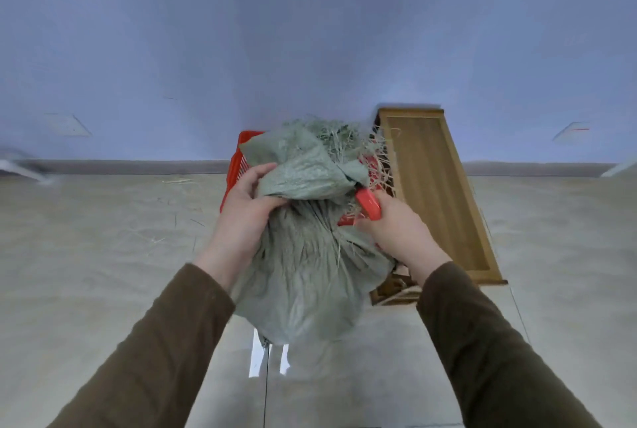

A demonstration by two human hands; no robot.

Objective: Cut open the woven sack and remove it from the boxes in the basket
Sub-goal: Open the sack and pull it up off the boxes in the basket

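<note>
Grey-green woven plastic is basically the whole story here, and going left to right: the floor [86, 255] on the left has a few stray straw bits on it, then comes the left hand [241, 217], its grip closed on a bunched fold of the woven sack [303, 255], fingers curled into the cloth near the gathered neck and seemingly pulling it taut. The sack sits on and over the red basket [238, 165], which only peeks out at its left edge and a bit on the right, and the sack's near end hangs down past the basket toward the floor. Up top the fabric looks already opened, with frayed strands and straw [379, 152] spilling out. I can't see any boxes, they're hidden under the cloth. Right of that is the right hand [393, 231], its grip wrapped around an orange cutter [368, 203] with the front end tucked under a fold of sack, so the blade itself isn't visible. Further right a wooden crate [437, 186] stands just beside the basket. My read: this is mid-cut, not yet at the pull-off stage. Next move probably needs the left hand keeping tension while the cutter runs through the neck, staying shallow so it doesn't slice whatever's underneath.
</note>
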